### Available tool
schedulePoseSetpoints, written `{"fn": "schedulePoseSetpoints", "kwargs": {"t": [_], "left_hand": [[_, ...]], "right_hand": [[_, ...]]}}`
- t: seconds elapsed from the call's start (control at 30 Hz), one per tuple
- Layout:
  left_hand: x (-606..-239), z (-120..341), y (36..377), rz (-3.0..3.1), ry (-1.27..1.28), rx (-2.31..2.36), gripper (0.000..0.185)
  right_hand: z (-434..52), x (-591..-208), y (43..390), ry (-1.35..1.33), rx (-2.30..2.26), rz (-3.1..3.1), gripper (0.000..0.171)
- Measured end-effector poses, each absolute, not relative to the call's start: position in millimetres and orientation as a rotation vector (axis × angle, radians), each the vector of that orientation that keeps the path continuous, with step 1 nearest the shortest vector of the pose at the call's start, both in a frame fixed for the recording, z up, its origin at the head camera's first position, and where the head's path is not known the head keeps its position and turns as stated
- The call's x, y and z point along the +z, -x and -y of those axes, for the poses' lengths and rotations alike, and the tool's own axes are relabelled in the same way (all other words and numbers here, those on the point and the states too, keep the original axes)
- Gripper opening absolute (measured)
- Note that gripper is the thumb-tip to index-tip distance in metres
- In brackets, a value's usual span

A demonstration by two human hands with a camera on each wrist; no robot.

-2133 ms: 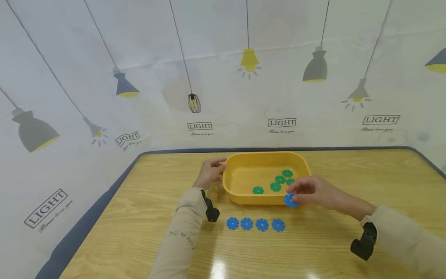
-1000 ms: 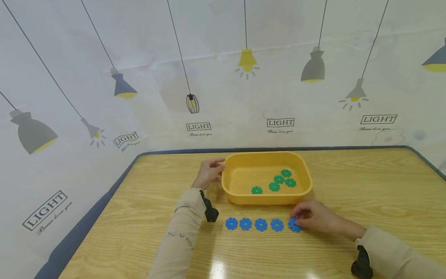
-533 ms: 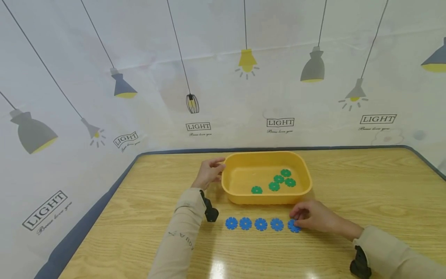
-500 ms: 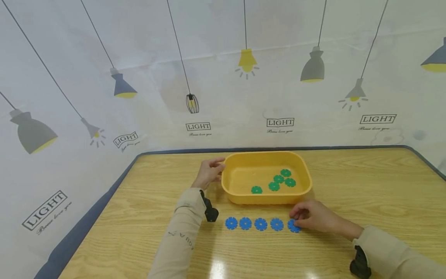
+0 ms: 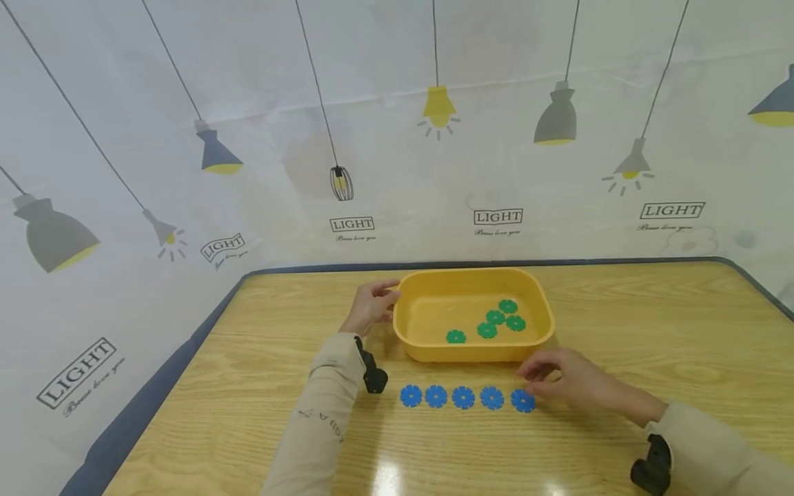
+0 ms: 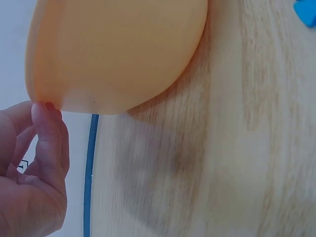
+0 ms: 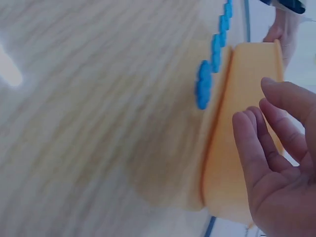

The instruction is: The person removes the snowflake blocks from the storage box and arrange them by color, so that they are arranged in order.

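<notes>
Fingers of our right hand [image 5: 567,380] hang loosely apart just above the rightmost blue disc [image 5: 523,401]; brushing it could spoil the row. Our left hand [image 5: 372,308] touches the tub [image 5: 409,348].

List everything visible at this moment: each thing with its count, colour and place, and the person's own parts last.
Blue flower discs: five, blue, in a row on the table in front of the tub.
Green flower discs: four, green, inside the tub, toward its right half.
Tub: one, yellow, at the middle of the table.
Table: one, light wood with a dark blue edge.
Backdrop: one, white, printed with hanging lamps and the word LIGHT, behind the table.
Wrist cameras: two, black, one on each wrist.
Left hand: one, fingers touching the tub's left rim.
Right hand: one, empty, fingers relaxed, just right of the fifth blue disc.
</notes>
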State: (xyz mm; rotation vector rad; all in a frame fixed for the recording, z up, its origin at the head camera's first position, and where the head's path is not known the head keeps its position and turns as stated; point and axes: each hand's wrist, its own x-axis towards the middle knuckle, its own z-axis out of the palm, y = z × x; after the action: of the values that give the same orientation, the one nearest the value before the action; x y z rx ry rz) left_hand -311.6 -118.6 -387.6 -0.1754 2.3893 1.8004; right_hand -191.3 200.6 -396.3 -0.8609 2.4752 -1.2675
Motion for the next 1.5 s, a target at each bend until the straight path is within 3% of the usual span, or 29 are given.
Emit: {"fn": "schedulePoseSetpoints", "kwargs": {"t": [0.3,0.57,1.03,1.5], "left_hand": [[-385,119,310,-2.383,0.164,1.816,0.033],[-387,118,310,-2.379,0.167,1.826,0.033],[-387,118,310,-2.386,0.131,1.834,0.034],[-386,119,310,-2.384,0.147,1.82,0.034]], "right_hand": [[-181,-361,199,0.985,-1.346,-2.408,0.023],[-155,-348,229,1.003,-1.308,-2.461,0.019],[-120,-371,280,0.871,-1.178,-2.475,0.028],[-111,-395,297,0.778,-1.13,-2.377,0.034]]}}
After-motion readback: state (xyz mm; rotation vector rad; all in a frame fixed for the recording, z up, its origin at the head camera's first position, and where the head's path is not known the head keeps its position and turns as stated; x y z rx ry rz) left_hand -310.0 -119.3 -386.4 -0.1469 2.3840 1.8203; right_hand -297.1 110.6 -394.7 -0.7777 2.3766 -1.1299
